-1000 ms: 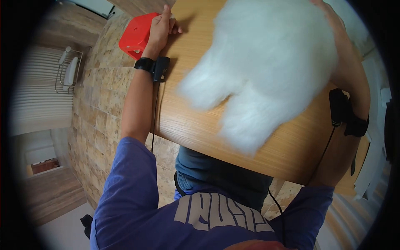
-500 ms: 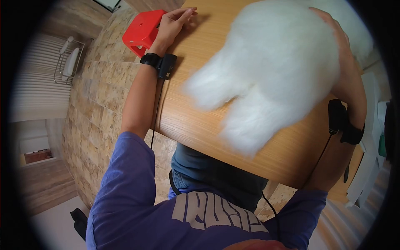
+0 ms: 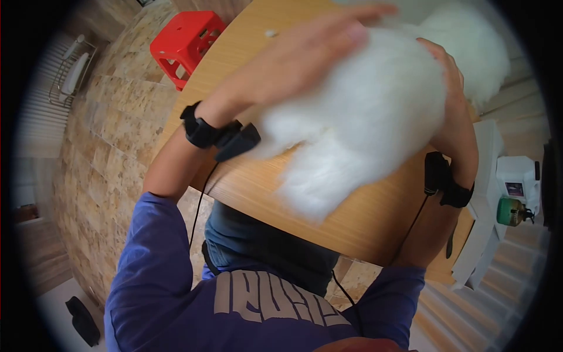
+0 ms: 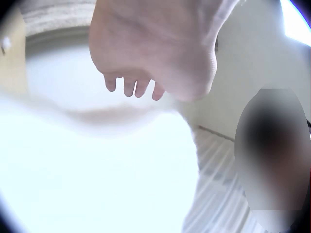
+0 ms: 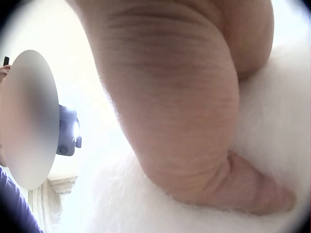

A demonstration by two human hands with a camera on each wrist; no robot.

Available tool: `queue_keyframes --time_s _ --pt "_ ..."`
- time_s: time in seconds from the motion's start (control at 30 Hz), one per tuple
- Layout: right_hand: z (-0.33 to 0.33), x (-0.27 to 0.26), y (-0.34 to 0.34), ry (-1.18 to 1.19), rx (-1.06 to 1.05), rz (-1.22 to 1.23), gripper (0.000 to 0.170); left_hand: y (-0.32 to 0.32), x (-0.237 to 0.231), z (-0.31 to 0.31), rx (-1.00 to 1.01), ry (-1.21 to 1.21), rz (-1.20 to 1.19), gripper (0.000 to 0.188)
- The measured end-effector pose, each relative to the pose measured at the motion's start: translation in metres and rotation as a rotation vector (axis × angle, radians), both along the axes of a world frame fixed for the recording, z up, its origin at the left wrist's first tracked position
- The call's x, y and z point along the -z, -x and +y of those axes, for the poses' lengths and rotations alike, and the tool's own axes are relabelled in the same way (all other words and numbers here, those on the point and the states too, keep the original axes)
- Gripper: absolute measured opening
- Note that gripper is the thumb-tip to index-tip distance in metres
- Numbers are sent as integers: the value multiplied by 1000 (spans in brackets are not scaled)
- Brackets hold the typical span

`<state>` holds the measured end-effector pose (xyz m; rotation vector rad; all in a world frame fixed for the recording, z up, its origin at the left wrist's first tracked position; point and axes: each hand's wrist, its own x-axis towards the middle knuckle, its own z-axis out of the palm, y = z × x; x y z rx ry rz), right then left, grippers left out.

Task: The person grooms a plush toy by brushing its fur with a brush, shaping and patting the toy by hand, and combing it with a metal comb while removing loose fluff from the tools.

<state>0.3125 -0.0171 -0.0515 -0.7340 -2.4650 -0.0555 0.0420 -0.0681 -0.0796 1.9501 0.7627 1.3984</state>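
Observation:
A big mass of white fluffy fibre stuffing [image 3: 375, 111] lies on the wooden table [image 3: 246, 188], two lobes of it spreading toward the near edge. My left hand [image 3: 305, 56], blurred in the head view, reaches over its upper left side with fingers extended. The left wrist view has that hand [image 4: 150, 53] above the bright white fluff [image 4: 97, 170]. Around the right side of the mass curves my right hand [image 3: 454, 97], its fingers bent over the far edge. In the right wrist view the thumb [image 5: 257, 191] sinks into the fibre.
More white fluff [image 3: 475, 56] is heaped behind, at the far right. A red plastic stool [image 3: 187, 38] stands beyond the left edge. A small white tuft [image 3: 271, 33] lies on the table. At the right are a white jug [image 3: 519, 176] and a green bottle [image 3: 510, 212].
My left hand has left the table's left edge beside the stool and swung right, over the stuffing. The right hand stays around the mass. The head view has shifted, so the scene sits farther left.

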Motion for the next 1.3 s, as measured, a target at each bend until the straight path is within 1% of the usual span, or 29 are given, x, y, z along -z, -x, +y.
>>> queue_keyframes --time_s 0.03,0.07,0.13,0.17,0.23,0.27,0.3,0.33,0.37,0.4,0.43,0.5,0.53,0.57,0.63,0.67,0.73,0.77,0.83,0.87,0.9,0.93,1.0,1.03,1.1,1.2,1.23,1.27,1.3 --pt "6 -1 -3 -2 -5 -12 67 -14 -3 -8 121 42 -8 52" --pt "14 -2 -10 39 -34 -42 68 -15 1 -7 120 40 -17 52" --pt "14 -2 -13 81 -55 -70 69 -15 17 -5 -58 -358 224 57" --pt "8 -1 -7 114 -31 -34 70 -13 25 -8 -53 -359 224 57" --pt "-2 0 -2 150 -4 12 71 -3 43 -19 -144 -313 267 61" --pt "-7 -1 -1 81 25 -2 72 5 50 -29 -142 -310 279 61" --pt "-10 -1 2 14 49 -10 72 15 56 -40 -147 -167 368 62" --pt "-8 -1 4 23 38 13 72 23 60 -49 -158 -20 462 63" --pt "-4 0 2 -21 -11 2 73 31 61 -57 -166 -3 491 63" --pt "-1 2 1 -64 -58 -6 73 39 62 -65 -154 74 531 64" --pt "1 1 0 -42 -69 24 73 46 63 -75 -142 155 571 65" --pt "5 1 -4 130 -96 21 74 56 71 -90 -182 154 642 64" --pt "8 6 -5 148 -101 51 74 60 74 -96 -212 124 685 64" --pt "11 11 -7 103 -81 64 75 64 78 -106 -208 136 714 64" --pt "6 15 -5 64 -43 97 76 67 86 -126 -385 270 571 47" --pt "-3 15 2 23 -36 130 75 72 90 -134 -370 276 593 47" --pt "-24 5 22 -64 -16 180 72 86 91 -146 -427 349 610 24" --pt "-31 0 29 -111 -8 197 71 88 86 -146 -412 352 618 24" --pt "-35 -8 24 -155 0 211 71 90 72 -147 -520 320 675 9" --pt "-34 -14 19 -66 -58 141 77 95 71 -147 -518 321 674 9" --pt "-34 -16 15 22 -115 72 83 102 72 -144 -626 292 673 9" --pt "-34 -15 13 23 -111 72 83 109 71 -139 -732 261 671 10" --pt "-32 -12 12 20 -24 72 84 128 67 -123 -868 369 395 12" --pt "-32 -13 12 18 -19 76 84 135 63 -116 -876 338 310 16" --pt "-33 -15 11 -18 -143 90 88 139 51 -107 -865 287 276 17" --pt "-35 -7 13 -53 -68 121 93 126 32 -95 -823 206 229 19" --pt "-33 -10 12 -53 -71 121 93 117 25 -89 -770 145 204 20" --pt "-28 -14 9 2 -39 49 94 108 19 -82 -719 84 178 20" --pt "-27 -17 9 57 -9 -24 95 99 14 -77 -725 86 176 20"
